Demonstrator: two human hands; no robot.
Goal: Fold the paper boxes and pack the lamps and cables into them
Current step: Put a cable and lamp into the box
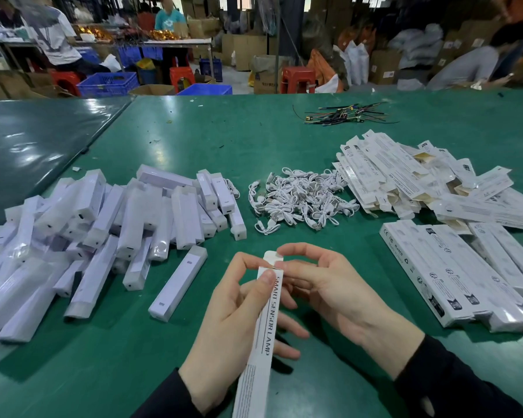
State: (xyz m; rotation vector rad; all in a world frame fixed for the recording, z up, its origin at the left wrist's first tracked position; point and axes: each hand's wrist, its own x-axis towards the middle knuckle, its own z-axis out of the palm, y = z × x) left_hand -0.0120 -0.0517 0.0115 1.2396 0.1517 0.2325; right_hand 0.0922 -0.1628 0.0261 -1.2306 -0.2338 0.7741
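A long white paper box printed "SMART SENSOR LAMP" stands tilted between my hands, near the table's front edge. My left hand grips its upper part, thumb pressed on the front face. My right hand pinches the box's top flap with curled fingers. Wrapped white lamps lie heaped at the left, one lamp apart near my left hand. A tangle of white cables sits in the middle. Flat unfolded boxes are piled at the right.
Several closed white boxes lie side by side at the right front. Loose coloured wires lie far back on the green table. Beyond it are blue crates, red stools, cardboard cartons and seated people.
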